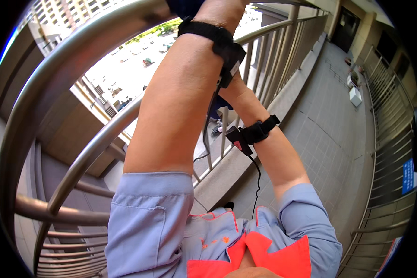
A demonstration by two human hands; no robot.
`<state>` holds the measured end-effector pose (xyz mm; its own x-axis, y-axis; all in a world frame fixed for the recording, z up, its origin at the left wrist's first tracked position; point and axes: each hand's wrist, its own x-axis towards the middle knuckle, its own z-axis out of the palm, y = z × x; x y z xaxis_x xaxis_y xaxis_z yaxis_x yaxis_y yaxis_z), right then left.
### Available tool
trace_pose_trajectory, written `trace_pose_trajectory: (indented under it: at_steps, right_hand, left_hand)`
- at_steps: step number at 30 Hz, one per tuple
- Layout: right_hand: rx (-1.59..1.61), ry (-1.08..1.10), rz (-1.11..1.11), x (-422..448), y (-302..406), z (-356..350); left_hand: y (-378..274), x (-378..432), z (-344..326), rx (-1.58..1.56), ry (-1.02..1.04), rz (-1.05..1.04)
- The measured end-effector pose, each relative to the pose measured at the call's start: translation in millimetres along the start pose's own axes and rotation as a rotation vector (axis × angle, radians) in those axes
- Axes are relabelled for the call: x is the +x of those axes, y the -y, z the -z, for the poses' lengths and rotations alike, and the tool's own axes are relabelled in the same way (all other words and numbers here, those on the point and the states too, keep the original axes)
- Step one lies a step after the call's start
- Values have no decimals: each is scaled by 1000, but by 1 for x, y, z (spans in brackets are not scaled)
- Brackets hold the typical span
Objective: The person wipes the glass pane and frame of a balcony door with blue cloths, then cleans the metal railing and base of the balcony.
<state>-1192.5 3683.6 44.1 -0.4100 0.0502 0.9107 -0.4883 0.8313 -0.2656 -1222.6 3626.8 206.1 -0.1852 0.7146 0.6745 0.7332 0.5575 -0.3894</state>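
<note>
My left forearm, wearing a black strap with a small black box, reaches up past the metal railing. My left hand is beyond the top edge of the view. Dark blue material touches the upper rail beside that wrist; whether it is a glove or a cloth is unclear. My right forearm carries a similar strap and box. It passes behind the left forearm, which hides my right hand. More dark blue material shows close to the right wrist.
Metal balusters rise from a concrete ledge on my right. A tiled walkway leads to a dark door, with a white box along it. Through the railing, a bright outdoor area lies far below. Thin cables hang from both arm boxes.
</note>
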Motion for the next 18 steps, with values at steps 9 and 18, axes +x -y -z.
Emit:
trace_pose_trajectory:
  at_steps: [9,18]
  right_hand:
    - [-659,47,-97,23,-228,132]
    - [-772,48,-128,48,-460,239]
  left_hand:
    - [-121,190,-110,-86,-49,-90]
    - [-219,334,-208,0,-22,-34]
